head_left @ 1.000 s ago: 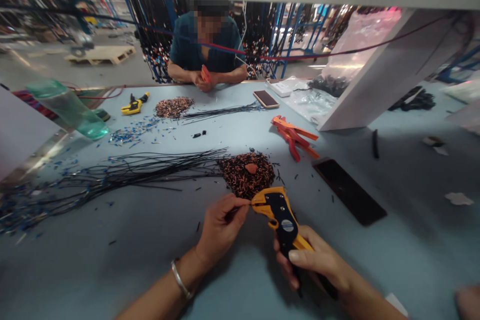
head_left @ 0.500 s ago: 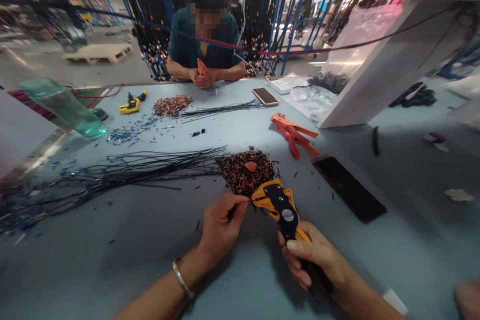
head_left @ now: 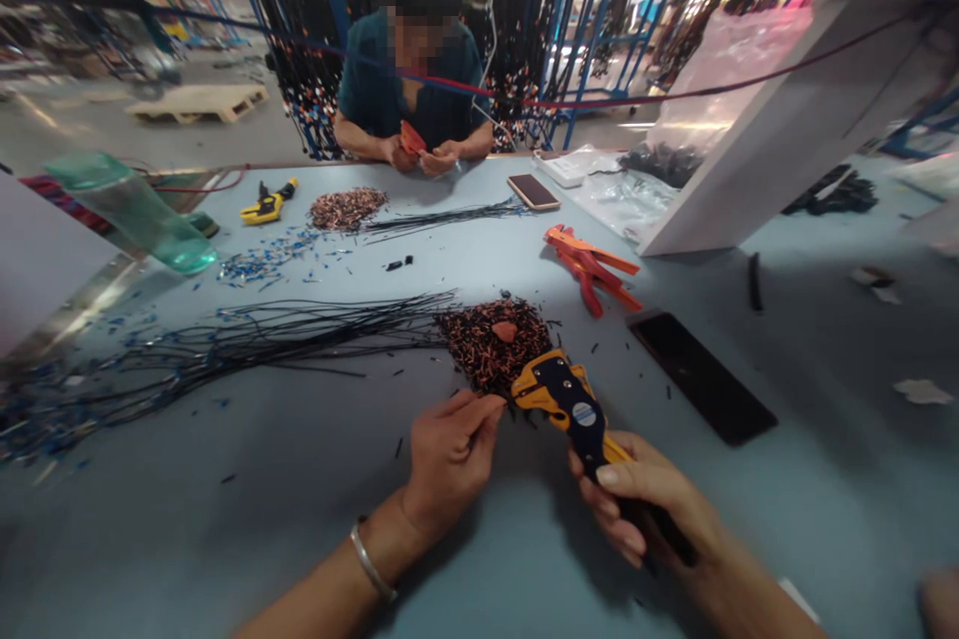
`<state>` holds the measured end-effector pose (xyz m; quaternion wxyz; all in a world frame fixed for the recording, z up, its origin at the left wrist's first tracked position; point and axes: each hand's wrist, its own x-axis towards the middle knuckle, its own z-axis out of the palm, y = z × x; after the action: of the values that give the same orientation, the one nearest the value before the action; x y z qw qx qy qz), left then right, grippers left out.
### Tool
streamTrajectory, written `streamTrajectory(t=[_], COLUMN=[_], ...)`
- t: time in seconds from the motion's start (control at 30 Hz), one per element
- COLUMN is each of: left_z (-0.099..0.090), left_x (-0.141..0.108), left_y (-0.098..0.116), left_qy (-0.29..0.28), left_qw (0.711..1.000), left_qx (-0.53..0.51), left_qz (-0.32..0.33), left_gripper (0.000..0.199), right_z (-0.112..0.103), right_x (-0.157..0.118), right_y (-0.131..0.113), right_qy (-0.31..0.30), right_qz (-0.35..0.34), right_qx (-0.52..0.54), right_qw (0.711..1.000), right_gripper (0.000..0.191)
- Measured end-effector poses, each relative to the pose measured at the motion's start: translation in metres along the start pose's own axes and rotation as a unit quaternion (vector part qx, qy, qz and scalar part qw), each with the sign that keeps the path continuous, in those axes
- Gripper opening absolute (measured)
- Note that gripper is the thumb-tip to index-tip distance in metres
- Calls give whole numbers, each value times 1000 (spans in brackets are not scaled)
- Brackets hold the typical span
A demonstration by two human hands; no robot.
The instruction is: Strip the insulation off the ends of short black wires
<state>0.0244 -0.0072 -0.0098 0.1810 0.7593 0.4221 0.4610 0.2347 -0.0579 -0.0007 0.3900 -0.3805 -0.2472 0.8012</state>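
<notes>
My left hand (head_left: 454,449), with a silver bangle on its wrist, is pinched at the jaws of a yellow and dark blue wire stripper (head_left: 565,399). What lies between its fingertips is too small to make out. My right hand (head_left: 636,499) is wrapped round the tool's handles. Just beyond the jaws is a pile of black and copper-coloured wire bits (head_left: 486,344) with a reddish lump on it. Long black wires (head_left: 300,339) stretch leftward from the pile.
Red-orange pliers (head_left: 588,265) and a dark phone (head_left: 704,377) lie to the right. Across the table a person (head_left: 412,90) holds a red-orange tool. At the left are a green bottle (head_left: 139,215) and yellow-black pliers (head_left: 268,203). A slanted post (head_left: 771,130) stands at right.
Both my hands and the wire stripper have shifted slightly right, and the tool's jaws have come a little away from the pinch. The person opposite has moved their hands apart.
</notes>
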Motion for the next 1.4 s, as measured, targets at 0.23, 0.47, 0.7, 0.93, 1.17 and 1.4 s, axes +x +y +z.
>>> streamTrajectory(t=[0.23, 0.47, 0.7, 0.93, 1.17, 1.4], left_z=[1, -3, 2, 0, 0, 1], left_x=[-1, -1, 0, 1, 3, 2], left_y=[3, -2, 2, 1, 0, 5], left_qy=[-14, 9, -1, 5, 6, -16], left_qw=[1000, 999, 996, 990, 978, 975], left_qx=[14, 9, -44, -69, -90, -80], left_qz=[-1, -36, -73, -125, -190, -206], left_gripper=[24, 22, 17, 18, 21, 24], right_z=[1, -12, -8, 4, 3, 10], right_x=[0, -8, -11, -7, -3, -3], right_y=[-2, -20, -21, -15, -9, -9], right_qy=[9, 31, 7, -18, -51, -82], right_qz=[10, -20, -42, -50, -59, -52], right_qx=[31, 74, 13, -85, -169, -207], right_qw=[999, 997, 999, 995, 982, 974], right_gripper=[28, 20, 31, 44, 46, 46])
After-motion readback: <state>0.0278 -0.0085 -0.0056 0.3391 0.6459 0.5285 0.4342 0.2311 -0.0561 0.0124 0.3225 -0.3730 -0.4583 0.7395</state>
